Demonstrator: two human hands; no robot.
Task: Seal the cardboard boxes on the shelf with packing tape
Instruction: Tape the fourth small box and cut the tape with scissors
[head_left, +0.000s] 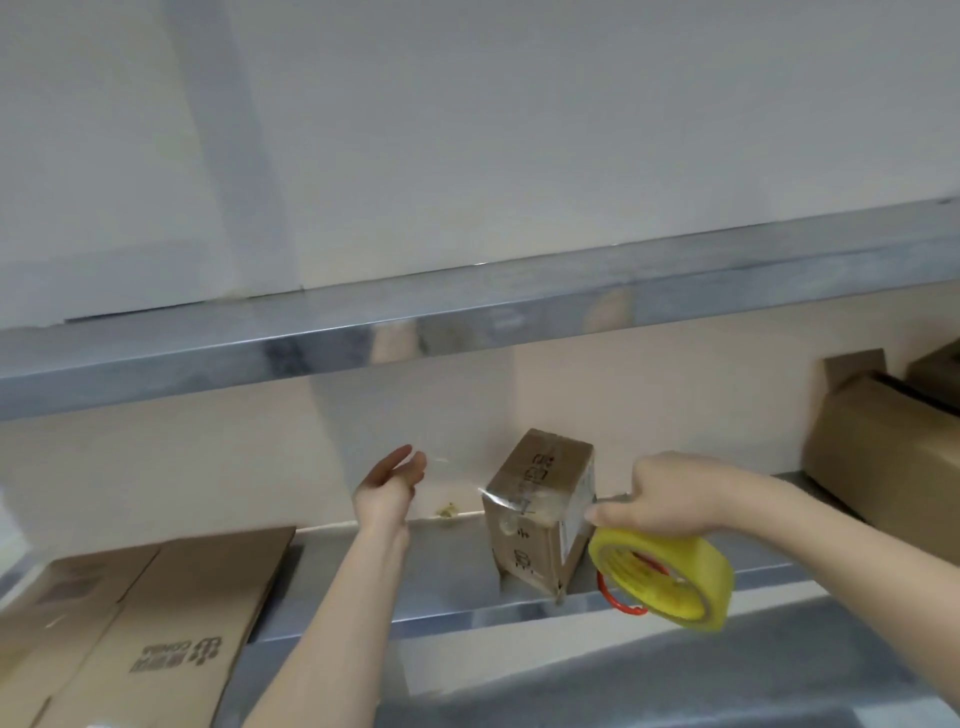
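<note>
Head view: a small cardboard box (540, 512) stands upright on the metal shelf (447, 582), near its front edge. The left hand (389, 493) is raised left of the box, fingers (410, 465) pinched on the free end of a clear tape strip (457, 475) that runs to the box top. The right hand (670, 501) is just right of the box, fingers curled around a yellow tape roll (665, 577). Flattened cardboard (150, 629) lies at the shelf's left end; a larger box (883, 447) sits at the right end.
</note>
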